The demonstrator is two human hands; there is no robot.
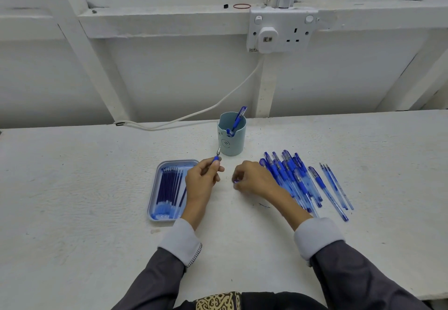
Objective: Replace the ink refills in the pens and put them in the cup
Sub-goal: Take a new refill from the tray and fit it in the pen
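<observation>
**Hands busy with one pen in front of the cup**

My left hand [203, 178] curls round a pen [216, 159], whose metal tip points up, just in front of the cup [232, 140]. My right hand [252, 178] sits a little right of it, knuckles up, fingertips pinching a small blue piece [236, 181]; I cannot tell which part it is. I judge the pen to be light, stiff plastic with a slick barrel, so I would hold it by the rubber grip. Thin refills [169, 188], probably bendy, lie in the tray [155, 188] left of the cup. The pile of pens [291, 176] is to its right.
</observation>
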